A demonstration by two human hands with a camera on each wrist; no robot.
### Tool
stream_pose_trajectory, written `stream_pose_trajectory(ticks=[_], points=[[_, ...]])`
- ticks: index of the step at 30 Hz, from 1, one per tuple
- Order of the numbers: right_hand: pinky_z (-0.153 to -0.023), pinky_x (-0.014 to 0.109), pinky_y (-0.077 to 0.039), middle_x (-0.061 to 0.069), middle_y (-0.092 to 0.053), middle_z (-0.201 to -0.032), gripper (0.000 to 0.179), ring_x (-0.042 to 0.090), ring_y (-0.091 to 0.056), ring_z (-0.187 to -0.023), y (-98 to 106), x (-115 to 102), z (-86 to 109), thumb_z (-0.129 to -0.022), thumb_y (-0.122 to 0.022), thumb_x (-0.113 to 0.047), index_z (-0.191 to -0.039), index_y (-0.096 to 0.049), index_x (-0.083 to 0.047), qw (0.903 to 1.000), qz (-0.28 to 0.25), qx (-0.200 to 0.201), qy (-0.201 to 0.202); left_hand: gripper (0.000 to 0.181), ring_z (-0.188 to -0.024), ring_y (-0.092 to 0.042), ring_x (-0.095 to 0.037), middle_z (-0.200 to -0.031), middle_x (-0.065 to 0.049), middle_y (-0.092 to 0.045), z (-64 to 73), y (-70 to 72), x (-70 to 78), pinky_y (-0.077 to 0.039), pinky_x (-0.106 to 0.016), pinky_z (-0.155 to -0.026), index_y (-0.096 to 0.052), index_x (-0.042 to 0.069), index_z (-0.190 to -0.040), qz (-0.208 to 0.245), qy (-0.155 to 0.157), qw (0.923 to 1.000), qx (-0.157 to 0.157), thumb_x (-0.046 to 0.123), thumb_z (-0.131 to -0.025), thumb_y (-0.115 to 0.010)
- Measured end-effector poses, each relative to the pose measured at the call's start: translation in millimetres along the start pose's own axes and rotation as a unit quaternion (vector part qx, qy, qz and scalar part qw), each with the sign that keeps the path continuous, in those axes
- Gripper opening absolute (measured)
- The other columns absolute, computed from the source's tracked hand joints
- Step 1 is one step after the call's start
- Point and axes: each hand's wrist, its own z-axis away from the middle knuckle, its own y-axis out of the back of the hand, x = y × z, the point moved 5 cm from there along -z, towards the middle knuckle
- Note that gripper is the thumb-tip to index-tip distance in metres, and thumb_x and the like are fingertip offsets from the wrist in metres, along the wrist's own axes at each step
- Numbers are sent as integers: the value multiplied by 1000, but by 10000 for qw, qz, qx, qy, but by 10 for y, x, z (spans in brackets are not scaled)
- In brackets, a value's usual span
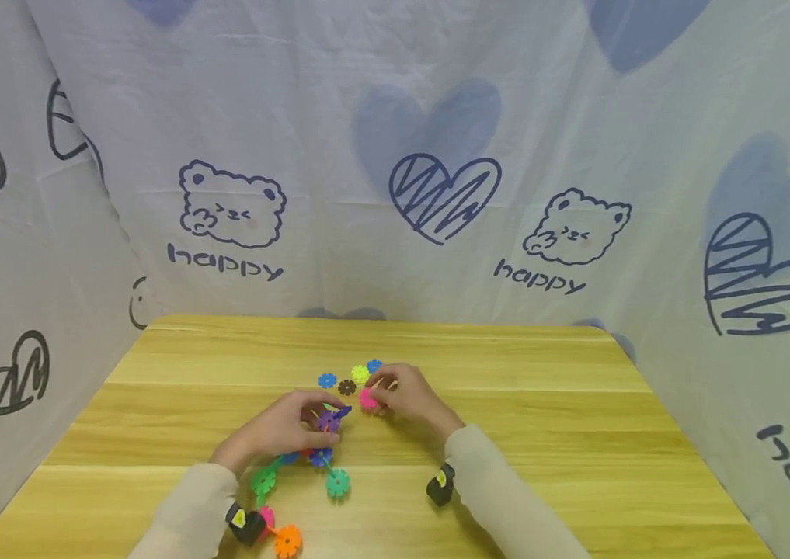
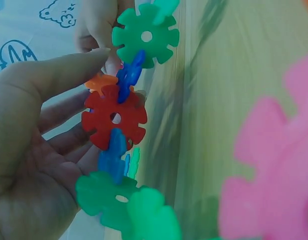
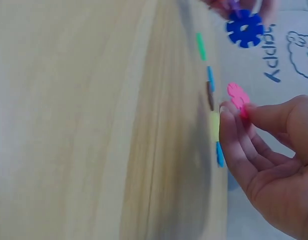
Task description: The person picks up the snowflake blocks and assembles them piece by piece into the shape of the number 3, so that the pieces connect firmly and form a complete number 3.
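A chain of interlocked plastic snowflake discs hangs from my left hand, whose thumb and fingers hold it near a purple disc. A dark blue disc sticks out at that end, toward the right. Lower in the chain come a red disc, a green disc and a teal disc, and an orange disc shows by the left wrist. Between thumb and fingertips, my right hand pinches a single pink disc, apart from the chain. The left fingers partly cover their grip.
On the wooden table, beyond the hands, lie loose discs: a blue disc, a brown disc, a yellow disc and another blue disc. A green disc stands in line with them. Printed white cloth surrounds the table.
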Motion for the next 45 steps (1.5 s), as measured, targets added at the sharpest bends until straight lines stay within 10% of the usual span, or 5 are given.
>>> stream_pose_trajectory(ticks=[13, 45], points=[[-71, 38, -65, 16, -71, -92, 17, 15, -70, -67, 111, -122, 207, -97, -65, 2, -111, -74, 3, 9962, -836, -44, -235, 45, -100, -69, -16, -116, -5, -69, -56, -76, 90, -60, -26, -88, -67, 14, -133, 20, -251, 9997, 21, 25, -92, -80], [-60, 32, -61, 15, -77, -87, 14, 9, -66, -60, 60, -125, 358, -95, -66, 7, -102, -78, 4, 9998, -178, -76, -88, 36, -97, -73, -19, -111, -12, -76, -165, -229, 227, -62, -29, -85, -71, 0, -127, -307, -652, 9968, -346, 12, -93, -77]])
